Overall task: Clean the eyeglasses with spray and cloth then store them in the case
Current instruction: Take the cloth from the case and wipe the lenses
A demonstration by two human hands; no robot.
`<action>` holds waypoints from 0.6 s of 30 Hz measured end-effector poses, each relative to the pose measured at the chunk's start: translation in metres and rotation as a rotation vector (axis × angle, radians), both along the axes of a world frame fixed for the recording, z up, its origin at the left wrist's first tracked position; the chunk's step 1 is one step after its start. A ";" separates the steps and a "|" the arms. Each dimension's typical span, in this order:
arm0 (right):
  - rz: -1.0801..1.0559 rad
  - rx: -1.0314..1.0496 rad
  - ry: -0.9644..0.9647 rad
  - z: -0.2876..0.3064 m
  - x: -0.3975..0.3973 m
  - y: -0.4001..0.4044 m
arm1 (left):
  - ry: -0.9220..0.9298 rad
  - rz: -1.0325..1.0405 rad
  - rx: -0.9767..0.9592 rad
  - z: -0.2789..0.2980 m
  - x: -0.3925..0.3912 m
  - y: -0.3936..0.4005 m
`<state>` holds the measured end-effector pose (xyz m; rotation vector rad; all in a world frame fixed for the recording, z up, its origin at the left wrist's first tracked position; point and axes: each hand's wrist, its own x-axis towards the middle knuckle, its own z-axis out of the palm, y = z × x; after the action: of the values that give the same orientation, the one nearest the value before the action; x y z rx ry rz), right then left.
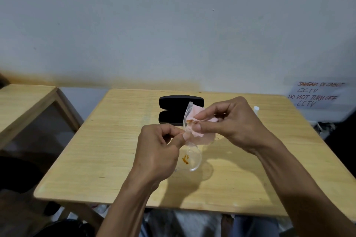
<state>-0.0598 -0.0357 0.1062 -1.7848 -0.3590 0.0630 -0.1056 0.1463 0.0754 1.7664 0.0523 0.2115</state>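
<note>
Both arms reach forward, left hand [159, 152] and right hand [231, 121] pinching (fingertips nearly meeting).

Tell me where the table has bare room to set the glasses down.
The table is bare on its left half, from the black case out to the left edge, and along the near edge under the wrists. The far middle is crowded: case, glasses, cloth and both hands. A white bottle stands far right.

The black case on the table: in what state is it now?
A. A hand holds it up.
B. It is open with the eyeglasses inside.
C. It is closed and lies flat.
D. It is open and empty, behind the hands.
D: the black case lies open on the table with nothing in it, while both hands hold the eyeglasses and pink cloth in front of it.
</note>
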 end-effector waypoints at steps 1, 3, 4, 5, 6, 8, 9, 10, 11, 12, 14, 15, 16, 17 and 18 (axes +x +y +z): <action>-0.009 0.010 -0.002 0.001 -0.001 -0.001 | -0.009 -0.008 0.027 -0.001 0.001 0.000; -0.041 0.057 -0.016 0.001 -0.003 0.001 | -0.023 -0.019 0.076 0.000 0.002 0.002; -0.066 0.084 -0.024 0.001 -0.004 0.003 | -0.025 -0.021 0.094 0.001 0.003 0.003; -0.090 0.118 -0.028 0.002 -0.004 0.006 | -0.024 -0.019 0.115 0.001 0.003 0.003; -0.112 0.160 -0.024 0.001 -0.004 0.011 | -0.023 -0.017 0.137 0.002 0.003 0.003; -0.144 0.240 -0.001 0.000 -0.004 0.022 | -0.029 -0.012 0.168 0.003 0.004 0.001; -0.158 0.254 0.006 -0.002 -0.004 0.026 | -0.034 -0.006 0.174 0.003 0.004 0.000; -0.167 0.252 0.011 -0.002 -0.004 0.030 | -0.038 0.001 0.170 0.003 0.004 -0.001; -0.166 0.244 0.016 -0.002 -0.005 0.033 | -0.044 0.010 0.159 0.003 0.004 -0.001; -0.154 0.231 0.020 -0.002 -0.006 0.033 | -0.052 0.019 0.142 0.003 0.005 0.000; -0.106 0.192 0.021 -0.002 -0.006 0.031 | -0.070 0.032 0.105 0.003 0.005 0.002; -0.077 0.166 0.015 -0.001 -0.006 0.028 | -0.076 0.034 0.096 0.003 0.005 0.003; -0.051 0.137 0.011 -0.001 -0.006 0.024 | -0.079 0.033 0.096 0.003 0.005 0.004; -0.031 0.113 0.011 0.000 -0.006 0.020 | -0.081 0.032 0.102 0.003 0.004 0.004; -0.016 0.093 0.018 0.001 -0.005 0.015 | -0.079 0.031 0.104 0.003 0.003 0.004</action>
<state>-0.0647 -0.0205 0.1072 -1.6940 -0.3294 0.0499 -0.1023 0.1502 0.0785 1.8600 0.0114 0.3111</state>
